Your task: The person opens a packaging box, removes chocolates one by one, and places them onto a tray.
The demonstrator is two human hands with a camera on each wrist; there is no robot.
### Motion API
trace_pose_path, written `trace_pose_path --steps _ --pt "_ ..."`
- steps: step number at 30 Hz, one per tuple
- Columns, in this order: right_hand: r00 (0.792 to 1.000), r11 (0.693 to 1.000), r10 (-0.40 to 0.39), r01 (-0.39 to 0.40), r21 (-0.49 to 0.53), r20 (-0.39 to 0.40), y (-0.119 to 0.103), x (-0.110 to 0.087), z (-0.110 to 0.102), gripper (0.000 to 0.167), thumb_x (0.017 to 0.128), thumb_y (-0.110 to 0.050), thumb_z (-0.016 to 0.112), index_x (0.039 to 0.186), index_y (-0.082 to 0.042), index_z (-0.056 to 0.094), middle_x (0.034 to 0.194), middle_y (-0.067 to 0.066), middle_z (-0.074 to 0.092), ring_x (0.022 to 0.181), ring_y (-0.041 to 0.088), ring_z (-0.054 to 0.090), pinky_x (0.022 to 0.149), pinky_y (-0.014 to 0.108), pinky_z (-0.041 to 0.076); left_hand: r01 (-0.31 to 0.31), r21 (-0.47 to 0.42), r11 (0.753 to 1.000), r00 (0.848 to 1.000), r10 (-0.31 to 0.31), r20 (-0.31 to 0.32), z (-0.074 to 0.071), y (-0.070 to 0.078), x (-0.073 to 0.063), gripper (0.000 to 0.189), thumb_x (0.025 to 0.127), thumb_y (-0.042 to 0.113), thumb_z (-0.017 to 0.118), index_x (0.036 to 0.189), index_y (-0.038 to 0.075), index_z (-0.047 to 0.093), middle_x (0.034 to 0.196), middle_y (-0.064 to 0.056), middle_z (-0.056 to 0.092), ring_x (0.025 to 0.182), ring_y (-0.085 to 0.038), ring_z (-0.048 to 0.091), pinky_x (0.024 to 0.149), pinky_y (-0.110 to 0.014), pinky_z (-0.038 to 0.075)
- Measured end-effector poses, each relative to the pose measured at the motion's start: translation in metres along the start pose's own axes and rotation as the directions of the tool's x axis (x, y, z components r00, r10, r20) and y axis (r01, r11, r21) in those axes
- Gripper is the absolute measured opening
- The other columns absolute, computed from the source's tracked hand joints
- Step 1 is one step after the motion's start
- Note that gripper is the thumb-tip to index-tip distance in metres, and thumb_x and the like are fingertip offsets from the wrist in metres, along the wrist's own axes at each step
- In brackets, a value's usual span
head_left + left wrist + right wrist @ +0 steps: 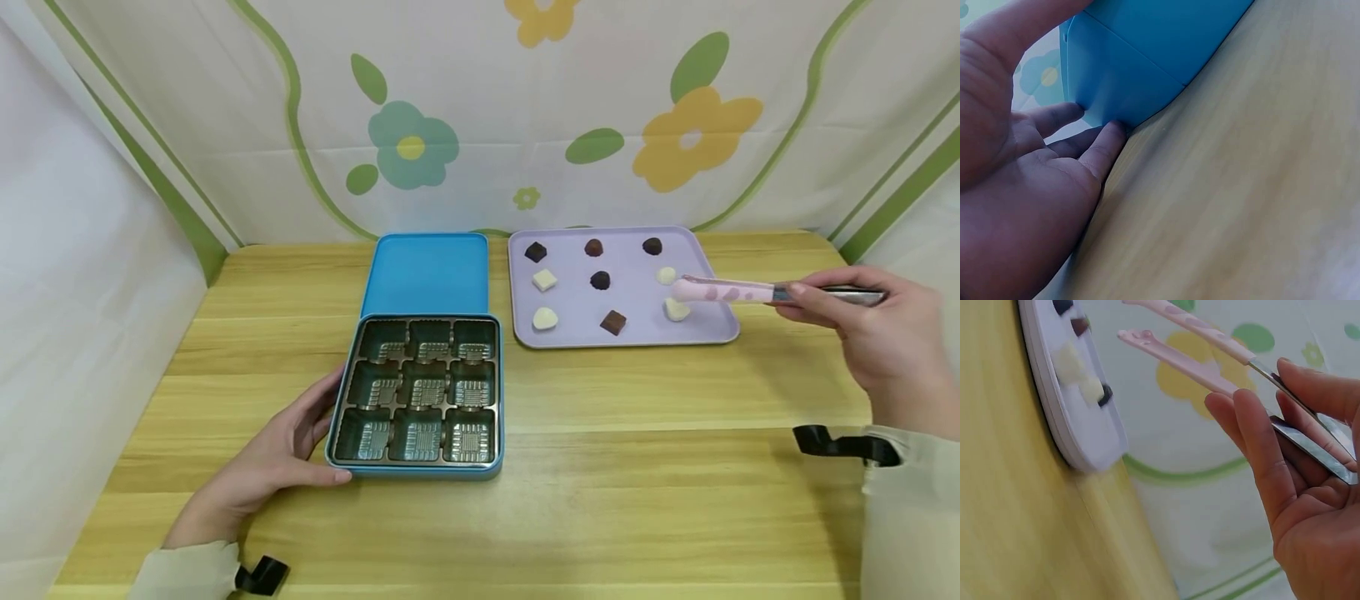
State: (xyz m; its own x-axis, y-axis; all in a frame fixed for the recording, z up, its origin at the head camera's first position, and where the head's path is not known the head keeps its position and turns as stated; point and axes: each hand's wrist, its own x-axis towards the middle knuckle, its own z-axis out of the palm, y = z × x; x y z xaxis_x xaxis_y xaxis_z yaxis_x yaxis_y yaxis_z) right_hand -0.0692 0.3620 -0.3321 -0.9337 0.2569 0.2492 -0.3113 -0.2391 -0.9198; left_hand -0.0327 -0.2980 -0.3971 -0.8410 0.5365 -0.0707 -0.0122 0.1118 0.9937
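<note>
My left hand (pixel 281 450) rests against the near left corner of a blue tin (pixel 501 400), thumb at the front corner and fingers along the left side. In the left wrist view, fingertips touch the tin's blue wall (pixel 1129 69). The tin holds a bronze-coloured insert (pixel 427 392) with three rows of three empty compartments. My right hand (pixel 877 325) holds tongs (pixel 1210 375) with pink tips and metal handles. Their tips stand apart, holding nothing. In the head view they appear over the right of a lilac tray (pixel 637 333), by two white chocolates (pixel 677 310).
Several dark, brown and white chocolates lie spaced out on the tray, including a brown square (pixel 612 322). A blue lid (pixel 427 271) lies behind the tin. Flowered cloth (pixel 480 125) hangs at the back of the wooden table (pixel 600 500).
</note>
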Motion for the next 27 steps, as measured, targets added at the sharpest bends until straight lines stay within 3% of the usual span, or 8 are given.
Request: trace_pose_path --steps 2,5,8,12,15,17,22,27 --pt "0.999 0.998 -0.006 0.009 -0.065 0.051 0.000 -0.006 0.014 0.013 0.088 0.028 0.067 0.100 0.022 0.071 0.087 0.018 0.082 0.076 0.026 0.082 0.072 0.033 0.065 0.002 -0.002 1.000 1.000 -0.002 -0.001 0.000 0.000 0.000 0.119 0.082 -0.009 0.086 0.175 0.015 0.016 0.175 -0.029 0.014 0.144 0.000 0.048 0.112 -0.013 0.046" --pt "0.990 0.969 0.075 -0.044 -0.242 0.118 -0.003 -0.017 0.032 0.013 0.089 0.019 0.074 0.101 0.016 0.073 0.091 0.012 0.084 0.078 0.020 0.082 0.074 0.025 0.065 0.005 -0.007 1.000 1.000 -0.005 0.004 0.000 0.000 0.000 0.119 0.082 -0.009 0.086 0.175 0.015 0.015 0.175 -0.029 0.014 0.144 0.000 0.048 0.112 -0.013 0.047" --pt "0.972 0.877 0.177 -0.084 -0.474 0.155 -0.005 -0.027 0.050 0.016 0.091 0.007 0.081 0.105 0.009 0.075 0.096 0.002 0.085 0.080 0.014 0.081 0.074 0.018 0.062 0.008 -0.014 1.000 1.000 -0.008 0.007 0.000 0.000 0.000 0.119 0.082 -0.009 0.086 0.175 0.016 0.015 0.175 -0.029 0.014 0.144 -0.001 0.049 0.112 -0.014 0.047" --pt "0.955 0.762 0.226 -0.052 -0.646 0.189 -0.002 -0.037 0.069 0.019 0.090 0.001 0.085 0.106 0.005 0.076 0.099 -0.004 0.085 0.080 0.012 0.080 0.073 0.020 0.062 0.011 -0.017 1.000 1.000 -0.011 0.004 0.000 0.001 0.000 0.119 0.082 -0.009 0.086 0.175 0.016 0.015 0.175 -0.029 0.014 0.144 -0.002 0.049 0.112 -0.014 0.047" --pt "0.945 0.712 0.248 -0.028 -0.702 0.213 0.004 -0.042 0.080 0.020 0.089 -0.003 0.087 0.107 0.001 0.078 0.099 -0.006 0.084 0.080 0.012 0.080 0.073 0.021 0.063 0.007 -0.019 1.000 1.000 -0.007 0.009 0.000 -0.001 0.000 0.119 0.082 -0.009 0.086 0.175 0.015 0.015 0.176 -0.030 0.012 0.145 -0.001 0.049 0.111 -0.014 0.048" --pt "0.941 0.662 0.261 -0.014 -0.750 0.213 0.008 -0.045 0.085 0.022 0.089 -0.010 0.089 0.109 -0.004 0.080 0.098 -0.009 0.084 0.080 0.011 0.079 0.072 0.021 0.063 0.008 -0.023 1.000 1.000 -0.008 0.013 0.000 -0.002 0.000 0.119 0.082 -0.009 0.086 0.175 0.015 0.014 0.176 -0.030 0.011 0.145 0.000 0.048 0.111 -0.015 0.048" --pt "0.921 0.608 0.305 0.008 -0.794 0.243 0.013 -0.046 0.086 0.027 0.089 -0.017 0.090 0.114 -0.014 0.081 0.101 -0.008 0.084 0.086 0.008 0.079 0.073 0.021 0.062 0.013 -0.022 1.000 1.000 -0.013 0.009 0.000 -0.002 0.000 0.119 0.082 -0.008 0.086 0.175 0.016 0.015 0.176 -0.029 0.012 0.144 0.000 0.048 0.112 -0.014 0.047" --pt "0.881 0.536 0.340 0.105 -0.838 0.328 0.015 -0.043 0.081 0.031 0.088 -0.024 0.091 0.118 -0.021 0.080 0.108 -0.003 0.084 0.091 0.000 0.077 0.074 0.017 0.060 0.006 -0.017 1.000 1.000 -0.006 0.005 -0.001 -0.002 0.001 0.119 0.082 -0.009 0.086 0.175 0.015 0.015 0.175 -0.030 0.013 0.144 -0.001 0.049 0.111 -0.014 0.048"
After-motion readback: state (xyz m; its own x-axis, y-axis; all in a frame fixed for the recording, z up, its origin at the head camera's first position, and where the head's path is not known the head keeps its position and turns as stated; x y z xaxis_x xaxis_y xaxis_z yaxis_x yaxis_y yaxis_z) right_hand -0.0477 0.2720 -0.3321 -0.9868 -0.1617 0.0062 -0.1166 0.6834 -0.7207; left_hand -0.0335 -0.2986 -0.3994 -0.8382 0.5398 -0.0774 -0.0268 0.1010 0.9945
